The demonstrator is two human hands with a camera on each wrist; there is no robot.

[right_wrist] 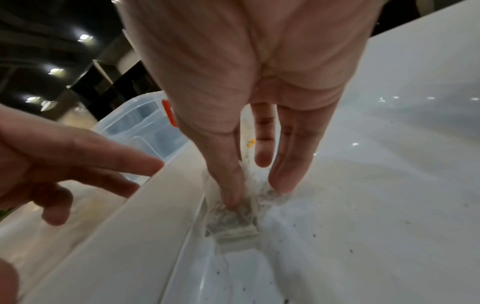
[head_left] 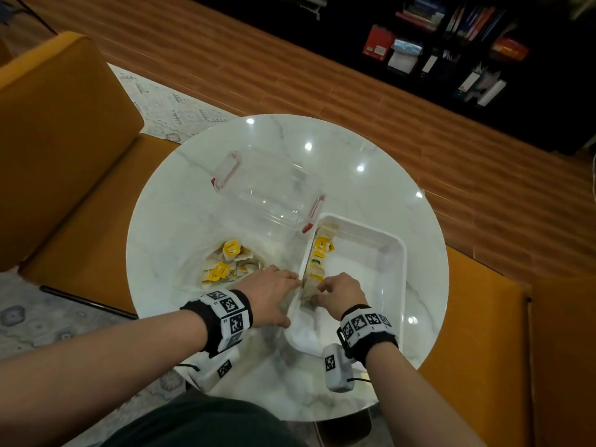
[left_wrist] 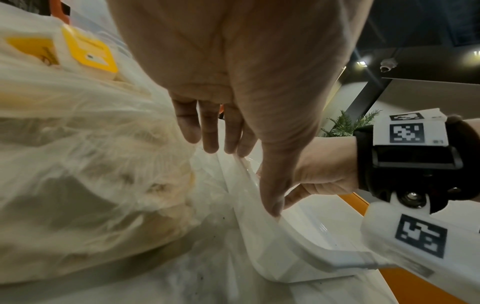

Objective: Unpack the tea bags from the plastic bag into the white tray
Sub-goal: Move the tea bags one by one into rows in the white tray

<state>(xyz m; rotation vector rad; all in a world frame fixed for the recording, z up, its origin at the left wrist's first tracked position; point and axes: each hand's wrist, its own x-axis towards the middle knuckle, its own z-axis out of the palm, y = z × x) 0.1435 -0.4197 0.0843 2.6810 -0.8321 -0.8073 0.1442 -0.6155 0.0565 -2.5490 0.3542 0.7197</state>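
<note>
A thin clear plastic bag (head_left: 193,253) (left_wrist: 91,164) lies on the table left of the white tray (head_left: 397,253) (right_wrist: 130,236) and holds several yellow-tagged tea bags (head_left: 229,259). A row of tea bags (head_left: 317,256) stands along the tray's left wall. My right hand (head_left: 335,291) (right_wrist: 255,185) is inside the tray's near left corner, thumb and fingers pinching the nearest tea bags (right_wrist: 233,226) of that row. My left hand (head_left: 274,295) (left_wrist: 259,164) rests with straight fingers on the tray's left rim and the bag's edge, holding nothing.
A clear lidded container (head_left: 271,185) (right_wrist: 145,123) with red latches stands behind the bag, touching the tray's far corner. The round marble table (head_left: 354,150) is ringed by mustard-yellow seats (head_left: 64,140). The tray's right part holds nothing but dark tea dust.
</note>
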